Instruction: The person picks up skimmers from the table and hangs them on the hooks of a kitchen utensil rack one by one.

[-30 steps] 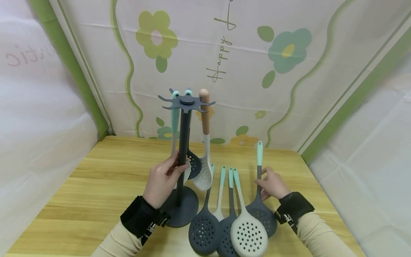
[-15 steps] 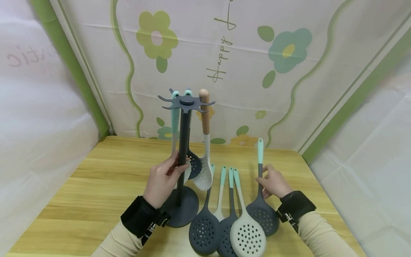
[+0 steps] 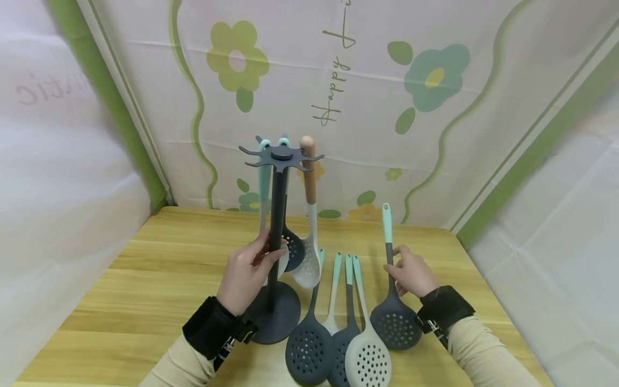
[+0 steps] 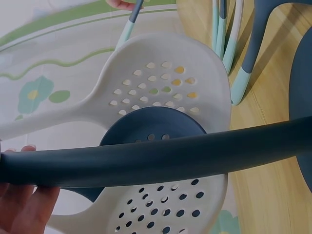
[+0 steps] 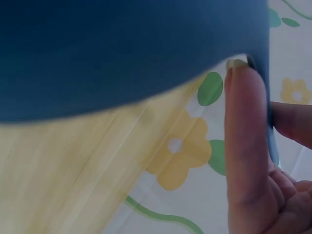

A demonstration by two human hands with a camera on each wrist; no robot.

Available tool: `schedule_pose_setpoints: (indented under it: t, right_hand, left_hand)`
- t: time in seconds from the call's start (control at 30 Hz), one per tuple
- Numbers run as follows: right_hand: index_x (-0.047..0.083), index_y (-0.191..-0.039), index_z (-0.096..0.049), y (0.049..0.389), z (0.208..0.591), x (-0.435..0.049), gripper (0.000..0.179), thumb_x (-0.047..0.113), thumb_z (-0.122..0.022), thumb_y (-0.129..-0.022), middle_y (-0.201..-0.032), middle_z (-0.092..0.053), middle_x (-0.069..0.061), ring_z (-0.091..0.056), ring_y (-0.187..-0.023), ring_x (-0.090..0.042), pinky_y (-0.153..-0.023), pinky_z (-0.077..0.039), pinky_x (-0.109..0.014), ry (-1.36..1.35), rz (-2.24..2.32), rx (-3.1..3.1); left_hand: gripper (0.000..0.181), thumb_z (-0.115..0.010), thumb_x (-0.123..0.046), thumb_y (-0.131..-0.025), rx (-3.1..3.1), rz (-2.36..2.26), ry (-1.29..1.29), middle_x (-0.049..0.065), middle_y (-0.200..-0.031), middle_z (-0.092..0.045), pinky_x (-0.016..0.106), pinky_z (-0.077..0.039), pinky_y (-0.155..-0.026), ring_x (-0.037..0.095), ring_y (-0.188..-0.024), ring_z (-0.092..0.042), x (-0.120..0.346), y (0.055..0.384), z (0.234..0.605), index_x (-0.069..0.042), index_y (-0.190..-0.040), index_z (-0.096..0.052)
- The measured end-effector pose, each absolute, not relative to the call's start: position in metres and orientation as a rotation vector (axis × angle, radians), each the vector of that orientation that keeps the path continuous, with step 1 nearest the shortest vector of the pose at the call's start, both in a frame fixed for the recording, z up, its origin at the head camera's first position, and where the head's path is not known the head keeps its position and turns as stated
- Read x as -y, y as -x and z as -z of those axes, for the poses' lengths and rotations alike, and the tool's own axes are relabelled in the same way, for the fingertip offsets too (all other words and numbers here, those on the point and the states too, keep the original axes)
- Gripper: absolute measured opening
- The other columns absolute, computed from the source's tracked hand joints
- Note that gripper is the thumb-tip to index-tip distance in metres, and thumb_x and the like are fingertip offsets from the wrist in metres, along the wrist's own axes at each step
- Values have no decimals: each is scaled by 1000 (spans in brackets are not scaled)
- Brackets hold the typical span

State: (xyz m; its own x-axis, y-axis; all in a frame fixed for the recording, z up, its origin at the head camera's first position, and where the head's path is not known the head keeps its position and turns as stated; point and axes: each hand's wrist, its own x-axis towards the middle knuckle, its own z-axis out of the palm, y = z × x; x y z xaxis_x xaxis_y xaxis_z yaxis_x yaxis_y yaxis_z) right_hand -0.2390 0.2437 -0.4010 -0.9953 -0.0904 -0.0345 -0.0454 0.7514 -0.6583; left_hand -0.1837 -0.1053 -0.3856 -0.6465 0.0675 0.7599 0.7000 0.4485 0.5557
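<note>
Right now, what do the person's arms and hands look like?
The left hand and right hand are bare, with no gloves. The left sleeve and right sleeve are long, plain and beige. Wide black bands circle both wrists: the left band and right band. Each has a small dark attachment with shiny silvery parts, too small to make out.

Item 1: "Happy" script, running sideways on the back cloth beyond the far edge of the bench; above it, you are seeing more script, unclear. Item 2: faint "ntic" lettering, running backwards on the left cloth.
</note>
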Motion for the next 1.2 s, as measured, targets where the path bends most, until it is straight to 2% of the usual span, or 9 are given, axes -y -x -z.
schedule_pose_setpoints:
  t: [0.23, 0.4, 0.53, 0.8, 1.03, 1.2]
  right_hand:
    - [-12, -135, -43, 238, 399, -241, 51, 12, -63, -95, -70, -63, -10, -58, -45, -18, -47, -58, -39, 148, 1049, -2900]
    - [-11, -137, -43, 237, 397, -240, 51, 12, -62, -96, -69, -62, -9, -58, -46, -19, -46, -56, -36, 172, 1018, -2911]
    - [-10, -138, -43, 235, 394, -239, 51, 13, -61, -96, -69, -61, -8, -58, -48, -21, -48, -56, -38, 193, 1000, -2919]
    - [-9, -137, -44, 232, 390, -236, 50, 14, -61, -97, -69, -60, -7, -58, -49, -25, -48, -51, -34, 247, 983, -2921]
    - [-8, -136, -45, 231, 390, -236, 48, 14, -61, -97, -68, -60, -7, -58, -49, -24, -48, -51, -34, 266, 971, -2928]
    - [-8, -136, -47, 231, 390, -234, 48, 14, -62, -96, -68, -60, -6, -58, -49, -24, -47, -50, -33, 294, 946, -2952]
  left_hand:
    - [37, -67, -10, -91, 2103, 1223, 677, 14, -104, -77, 35, -62, -74, 24, -93, -75, 111, 183, 383, 8, -124, -67]
    - [40, -65, -7, -93, 2182, 1271, 731, 17, -107, -75, 37, -62, -78, 25, -97, -73, 117, 182, 377, 9, -130, -63]
    - [39, -63, -4, -94, 2234, 1339, 778, 20, -110, -74, 38, -62, -79, 30, -100, -72, 122, 184, 373, 10, -131, -63]
    - [45, -60, 3, -94, 2283, 1420, 859, 26, -126, -68, 41, -60, -86, 37, -110, -67, 128, 187, 365, 8, -138, -57]
    - [33, -60, 2, -95, 2289, 1360, 858, 18, -110, -73, 41, -61, -84, 29, -99, -72, 126, 186, 363, 9, -126, -63]
    - [34, -61, -4, -95, 2259, 1300, 856, 14, -105, -74, 35, -62, -81, 23, -95, -73, 126, 186, 364, 10, -126, -64]
